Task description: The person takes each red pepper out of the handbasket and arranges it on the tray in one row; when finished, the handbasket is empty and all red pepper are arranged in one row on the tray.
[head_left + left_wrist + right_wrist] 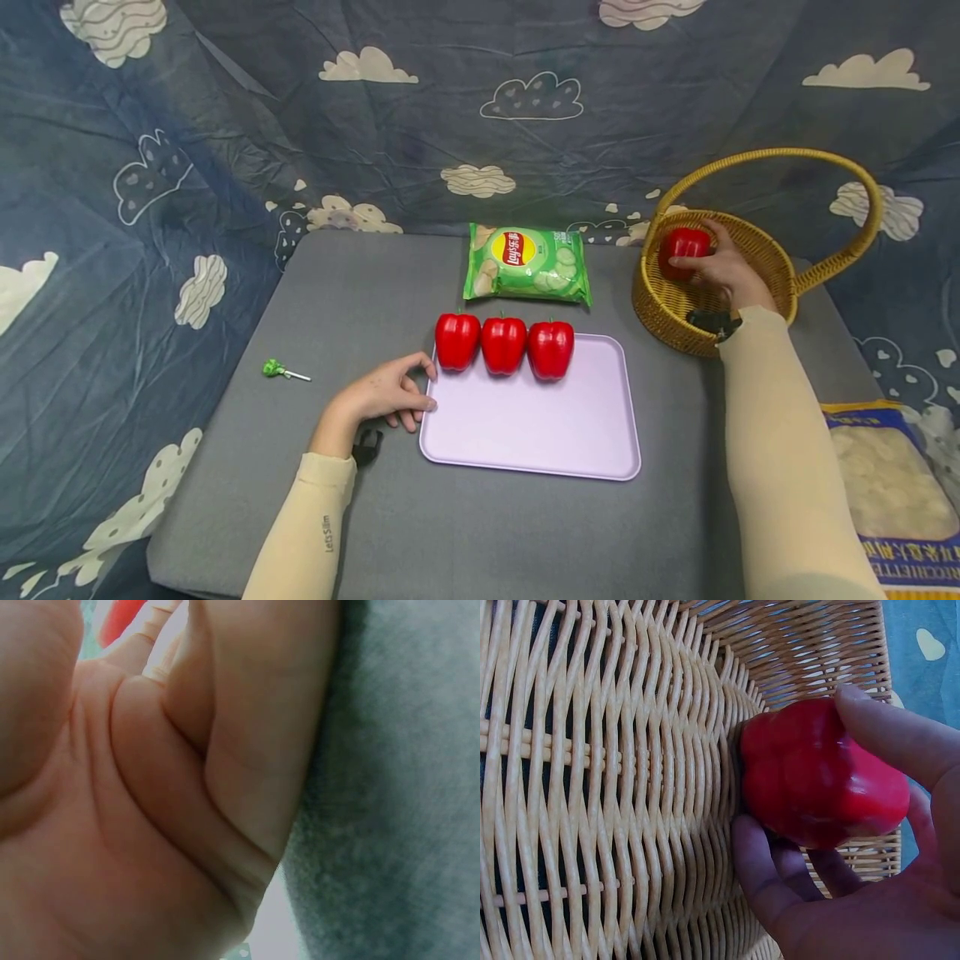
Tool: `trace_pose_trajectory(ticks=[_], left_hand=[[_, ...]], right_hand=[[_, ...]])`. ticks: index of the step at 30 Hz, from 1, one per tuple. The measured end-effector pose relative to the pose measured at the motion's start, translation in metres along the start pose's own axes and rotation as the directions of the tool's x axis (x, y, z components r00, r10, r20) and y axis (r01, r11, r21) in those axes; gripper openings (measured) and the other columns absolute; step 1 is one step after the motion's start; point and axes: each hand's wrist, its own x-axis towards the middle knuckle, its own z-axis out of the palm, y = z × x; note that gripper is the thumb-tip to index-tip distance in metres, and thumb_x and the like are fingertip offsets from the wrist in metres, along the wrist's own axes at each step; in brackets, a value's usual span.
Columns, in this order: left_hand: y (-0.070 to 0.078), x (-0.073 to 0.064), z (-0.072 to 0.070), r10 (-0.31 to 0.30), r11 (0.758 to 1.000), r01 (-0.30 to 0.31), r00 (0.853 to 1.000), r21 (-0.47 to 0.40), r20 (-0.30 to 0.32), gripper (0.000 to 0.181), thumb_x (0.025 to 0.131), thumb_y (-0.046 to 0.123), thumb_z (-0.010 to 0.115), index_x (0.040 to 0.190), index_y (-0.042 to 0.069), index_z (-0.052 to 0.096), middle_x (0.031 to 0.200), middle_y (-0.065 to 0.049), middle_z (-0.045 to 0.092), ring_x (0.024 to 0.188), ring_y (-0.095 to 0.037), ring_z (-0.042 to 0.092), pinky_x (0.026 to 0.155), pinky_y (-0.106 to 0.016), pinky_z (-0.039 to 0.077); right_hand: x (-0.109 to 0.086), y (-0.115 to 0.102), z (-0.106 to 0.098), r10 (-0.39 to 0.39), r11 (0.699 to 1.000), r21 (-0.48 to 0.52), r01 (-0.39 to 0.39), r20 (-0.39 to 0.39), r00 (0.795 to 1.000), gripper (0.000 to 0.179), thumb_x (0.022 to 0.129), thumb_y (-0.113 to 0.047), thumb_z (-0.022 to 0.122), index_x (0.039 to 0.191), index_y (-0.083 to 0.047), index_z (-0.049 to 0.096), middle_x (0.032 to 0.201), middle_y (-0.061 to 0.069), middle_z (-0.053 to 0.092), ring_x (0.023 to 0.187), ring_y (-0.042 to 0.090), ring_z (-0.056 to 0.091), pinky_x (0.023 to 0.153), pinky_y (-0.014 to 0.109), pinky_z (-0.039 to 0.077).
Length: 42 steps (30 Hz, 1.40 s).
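In the wicker basket (675, 329), my right hand (731, 271) holds a red bell pepper (684, 252). The right wrist view shows the thumb on one side of this pepper (817, 776) and bent fingers on the other, close to the woven basket bottom. Several of its fingers are partly hidden. My left hand (386, 393) grips the left rim of a lilac tray (525, 425) with bent fingers. Three red bell peppers, left (457, 342), middle (503, 345) and right (551, 350), stand in a row along the tray's back edge.
Behind the tray lies a green bag of potato chips (528, 264). A green lollipop (275, 368) lies on the grey table (495, 533) at left. At the right edge is a blue and yellow pasta bag (892, 492). The basket's tall handle (780, 153) arches above it.
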Motion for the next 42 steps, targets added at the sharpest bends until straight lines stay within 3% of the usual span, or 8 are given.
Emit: trace_pose_trajectory(ticks=[3,10,20,29,33,38,42], left_hand=[[-0.001,0.001,0.0,0.003,1.0,-0.003,1.0,-0.002,0.004,0.041,0.093,0.018,0.081,0.125,0.017,0.054,0.071,-0.006,0.072,0.058,-0.018,0.072,0.052,-0.027,0.053],[-0.002,0.002,0.001,-0.004,1.0,0.004,1.0,0.002,0.003,0.042,0.094,0.019,0.081,0.125,0.017,0.054,0.073,-0.007,0.073,0.059,-0.019,0.073,0.052,-0.027,0.054],[-0.002,0.0,0.003,-0.011,1.0,0.011,1.0,0.015,-0.011,0.041,0.094,0.02,0.081,0.125,0.017,0.054,0.073,-0.007,0.074,0.06,-0.019,0.073,0.053,-0.028,0.055],[-0.001,-0.002,0.003,-0.011,1.0,0.012,1.0,0.003,-0.009,0.041,0.094,0.02,0.08,0.125,0.017,0.054,0.073,-0.006,0.073,0.059,-0.019,0.073,0.053,-0.028,0.053],[-0.001,-0.003,0.002,-0.023,1.0,0.023,1.0,-0.001,-0.015,0.041,0.094,0.019,0.08,0.125,0.017,0.054,0.073,-0.006,0.073,0.058,-0.019,0.073,0.052,-0.028,0.052],[0.0,-0.001,0.003,-0.024,1.0,0.024,0.999,0.009,-0.021,0.041,0.094,0.019,0.081,0.125,0.018,0.054,0.073,-0.006,0.074,0.059,-0.019,0.073,0.053,-0.028,0.053],[0.001,-0.001,0.003,-0.02,1.0,0.02,1.0,0.014,-0.016,0.04,0.094,0.019,0.08,0.125,0.017,0.054,0.073,-0.006,0.074,0.058,-0.019,0.073,0.052,-0.028,0.053]], right_hand=[[-0.002,0.0,-0.001,0.005,1.0,-0.002,-0.005,0.003,1.0,0.103,0.101,-0.032,0.073,0.169,-0.041,-0.004,0.177,0.024,-0.003,0.151,0.044,0.025,0.124,0.047,0.041],[-0.01,-0.007,0.0,0.034,0.999,0.009,-0.034,0.012,0.999,0.101,0.103,-0.028,0.071,0.17,-0.04,-0.004,0.178,0.023,-0.006,0.151,0.046,0.023,0.129,0.056,0.03],[-0.01,-0.006,0.0,0.056,0.998,0.006,-0.056,0.0,0.998,0.104,0.1,-0.033,0.075,0.169,-0.042,-0.002,0.179,0.02,-0.002,0.159,0.048,0.015,0.13,0.061,0.025],[-0.002,-0.002,0.002,0.04,0.997,0.061,-0.038,-0.044,0.998,0.101,0.098,-0.03,0.077,0.169,-0.044,0.007,0.18,0.015,-0.001,0.163,0.046,0.015,0.128,0.056,0.032],[0.0,-0.003,0.004,0.039,0.996,0.077,-0.034,-0.063,0.997,0.099,0.098,-0.033,0.077,0.169,-0.043,0.009,0.18,0.013,0.002,0.163,0.044,0.018,0.126,0.054,0.035],[-0.004,-0.005,0.005,0.056,0.993,0.109,-0.046,-0.091,0.994,0.09,0.1,-0.032,0.074,0.169,-0.039,0.016,0.179,0.014,0.009,0.149,0.036,0.04,0.123,0.051,0.04],[-0.008,-0.007,0.004,0.067,0.993,0.106,-0.057,-0.093,0.993,0.087,0.101,-0.032,0.072,0.169,-0.038,0.018,0.179,0.015,0.012,0.143,0.034,0.045,0.124,0.05,0.04]])
